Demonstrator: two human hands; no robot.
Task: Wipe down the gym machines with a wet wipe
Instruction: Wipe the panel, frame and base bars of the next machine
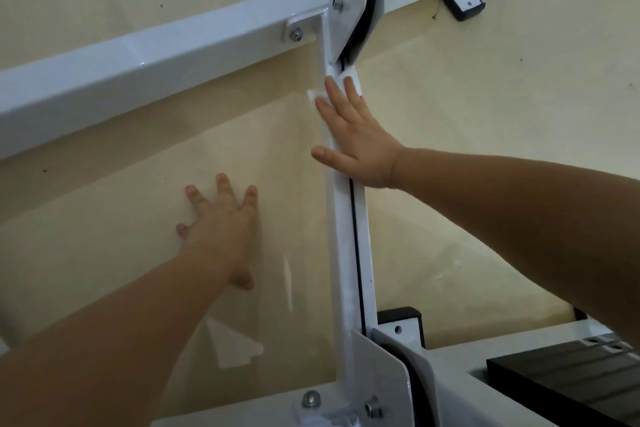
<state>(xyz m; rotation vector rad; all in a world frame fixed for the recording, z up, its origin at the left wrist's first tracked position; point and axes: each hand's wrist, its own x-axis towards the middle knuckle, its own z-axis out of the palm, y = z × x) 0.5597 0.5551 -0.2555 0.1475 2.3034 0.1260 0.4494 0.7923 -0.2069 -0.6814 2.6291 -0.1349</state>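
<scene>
A white gym machine fills the view: an upright post (346, 239) with a black cable in its slot meets a long crossbeam (138, 59) at a pulley bracket (349, 0). My right hand (349, 139) lies flat on the post just below the pulley, straight fingers pressing a white wet wipe (317, 97) against the metal; only the wipe's edges show around the fingertips. My left hand (221, 229) rests flat with spread fingers on a clear plastic shield (270, 156) left of the post and holds nothing.
A black weight stack (568, 378) sits at the lower right beside the lower pulley plate (377, 378). Bolts (311, 399) mark the base frame. A black end cap (464, 3) sticks out at the top right. A cream wall lies behind everything.
</scene>
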